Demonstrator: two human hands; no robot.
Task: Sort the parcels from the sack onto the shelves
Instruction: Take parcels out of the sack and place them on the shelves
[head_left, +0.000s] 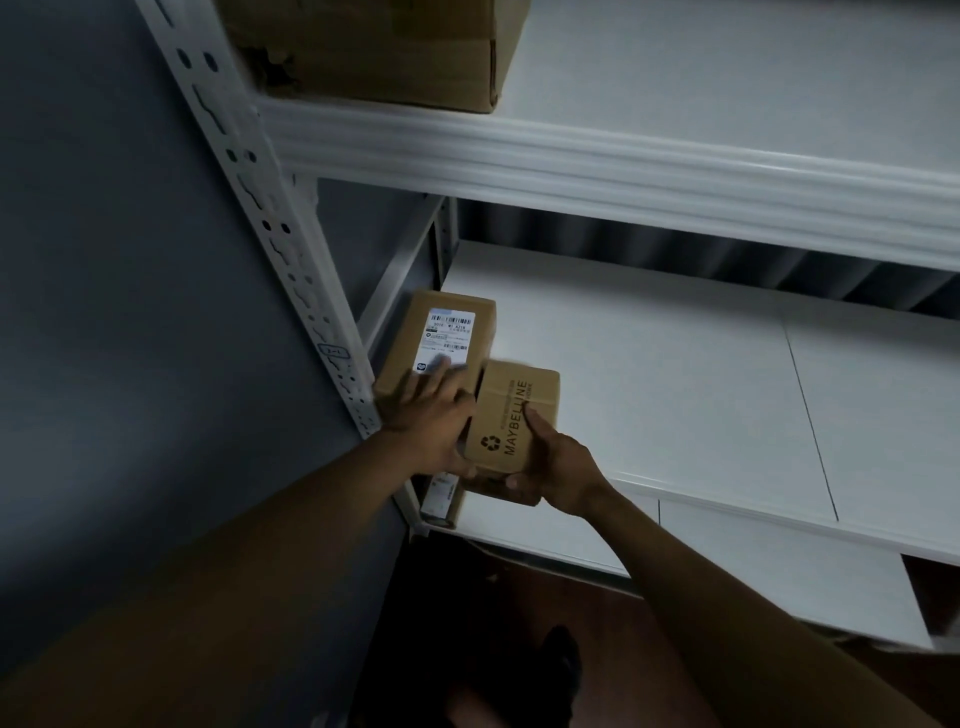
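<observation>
Head view. Item: small brown box (511, 415), plain cardboard printed with a brand name and a recycling mark, corners square, no shipping label visible on the face shown. Location: at the left front of the middle shelf (675, 395), held slightly tilted, just beside a longer labelled box (441, 343) that lies in the shelf's left corner against the post (291, 260).

Hands: right hand (556, 462) grips the small box at its near end, thumb on top, fingers under the edge. Left hand (431, 415) lies with fingers spread flat on the labelled box, its thumb side touching the small box — pressing, not gripping.

Step in hand, as judged: placing the small box on the shelf next to the labelled one. Next move likely calls for lowering it flat, nudging it square against its neighbour, then letting go.

Also present: a large carton (374, 47) on the upper shelf (675, 78); another parcel edge (441, 493) under the hands, detail unclear.
</observation>
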